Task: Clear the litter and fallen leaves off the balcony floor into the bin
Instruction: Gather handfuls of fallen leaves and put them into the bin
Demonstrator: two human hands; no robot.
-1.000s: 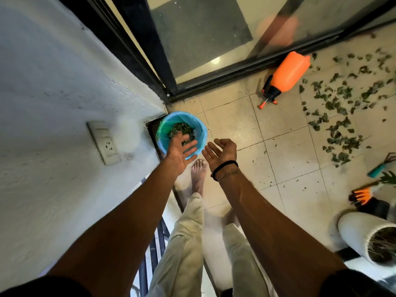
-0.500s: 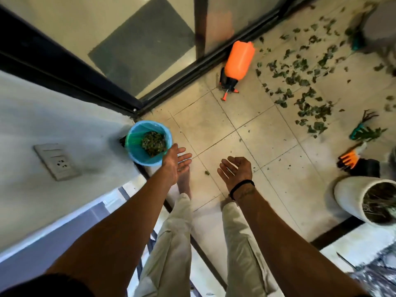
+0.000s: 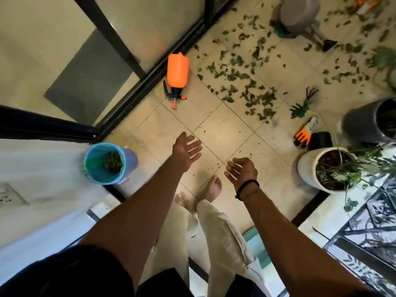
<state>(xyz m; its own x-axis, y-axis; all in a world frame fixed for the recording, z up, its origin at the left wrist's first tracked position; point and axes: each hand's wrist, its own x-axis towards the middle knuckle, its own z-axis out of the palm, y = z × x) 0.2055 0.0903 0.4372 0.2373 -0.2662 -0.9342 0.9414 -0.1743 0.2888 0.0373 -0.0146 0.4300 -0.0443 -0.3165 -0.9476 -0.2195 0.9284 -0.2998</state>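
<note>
A blue bin [image 3: 94,175] with a green liner stands in the corner by the white wall, with a clump of green leaves [image 3: 113,163] inside it. Many fallen leaves [image 3: 246,82] lie scattered over the beige floor tiles at the upper right. My left hand [image 3: 186,150] hovers over the bare tiles to the right of the bin, fingers spread, holding nothing. My right hand [image 3: 241,171], with a black band at the wrist, hangs beside it with loosely curled fingers and is empty too.
An orange spray bottle [image 3: 177,71] lies by the sliding door track. An orange glove [image 3: 303,133], a small green rake [image 3: 305,102], a white plant pot [image 3: 308,168], a grey pot [image 3: 360,123] and a further grey pot [image 3: 299,12] stand along the right side.
Both hands have come away from over the bin and now hang to its right above the tiles. The view has swung right, showing more of the leaf-strewn floor.
</note>
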